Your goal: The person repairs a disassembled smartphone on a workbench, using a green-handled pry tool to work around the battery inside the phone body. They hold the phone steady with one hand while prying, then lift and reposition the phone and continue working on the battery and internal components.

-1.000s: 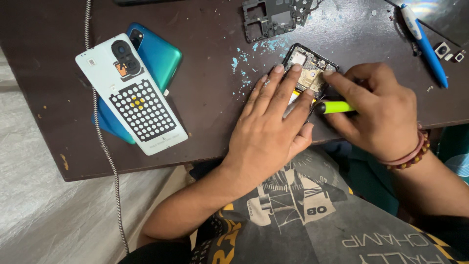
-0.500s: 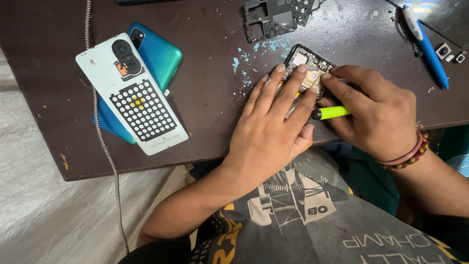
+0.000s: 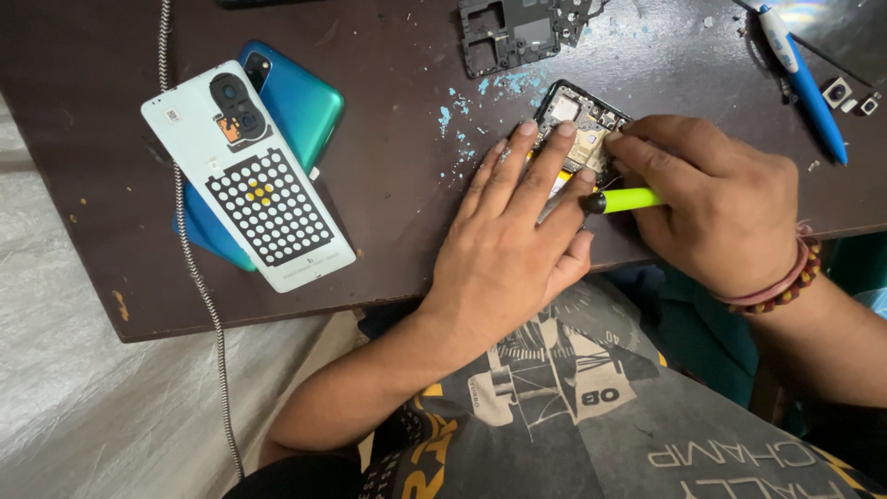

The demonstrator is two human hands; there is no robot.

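An opened phone (image 3: 580,118) with its circuit board bare lies on the dark brown table (image 3: 397,212) near the front edge. My left hand (image 3: 517,240) lies flat over its lower part, fingers pressing it down. My right hand (image 3: 711,208) grips a yellow-green handled tool (image 3: 628,199), with its fingertips at the phone's right side. The tool's tip is hidden between the two hands.
A white phone back cover (image 3: 245,176) rests on a teal phone (image 3: 291,106) at the left. A black inner frame (image 3: 517,32) lies at the back, a blue pen (image 3: 804,79) and small parts (image 3: 850,97) at the right. A braided cable (image 3: 189,240) hangs over the edge.
My right hand has shifted slightly, tilting the yellow-green tool against the opened phone. My left hand stays pressed on the phone.
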